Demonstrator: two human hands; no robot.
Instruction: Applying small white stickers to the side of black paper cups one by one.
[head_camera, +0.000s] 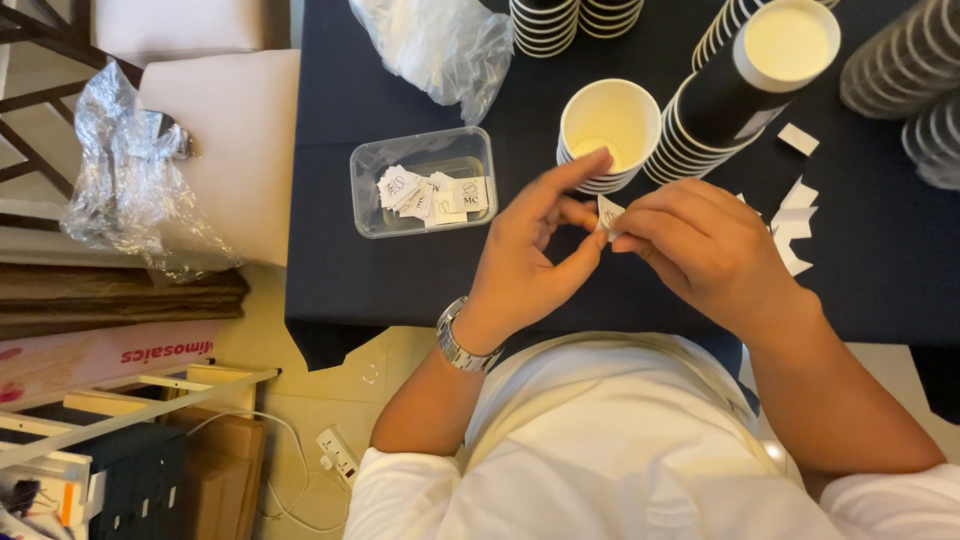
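Both my hands meet over the dark tablecloth and pinch one small white sticker between their fingertips. My left hand, with a metal watch on its wrist, has thumb and forefinger at the sticker's left edge. My right hand grips it from the right. Just beyond the fingers stands a short stack of paper cups, white inside. A clear plastic tub to the left holds several more small printed stickers.
Tall leaning stacks of dark striped cups fill the far right. White backing scraps lie right of my hand. Crumpled clear plastic sits at the far edge. A white chair and boxes stand to the left.
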